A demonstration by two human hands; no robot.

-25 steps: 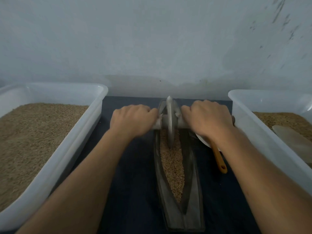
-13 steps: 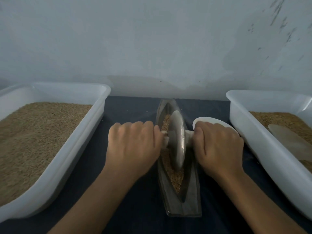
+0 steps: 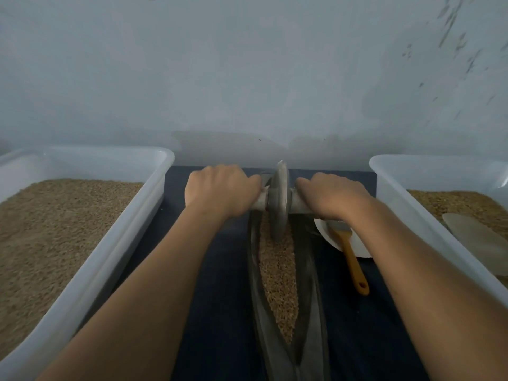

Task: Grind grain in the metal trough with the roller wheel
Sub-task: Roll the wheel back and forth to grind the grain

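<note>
Grain [image 3: 277, 273] heaped along the middle of the metal trough [image 3: 310, 312], on the dark worktop [image 3: 214, 312] between two white tubs. Roller wheel [image 3: 279, 200] upright on edge at the far end of the trough, rim down in the grain, axle crosswise. Left hand [image 3: 220, 192] clenched round the axle stub on its side, right hand [image 3: 330, 195] likewise on the other; fingers curled under, both grasping, equally near the wheel. Trough's long axis straight toward the body, so nearly all the grain nearer than the hands. Next stroke, most likely: a pull straight back along that axis, wheel kept vertical. White plate [image 3: 339, 243] and orange-handled brush [image 3: 350, 257] just right of the trough, under the right wrist.
</note>
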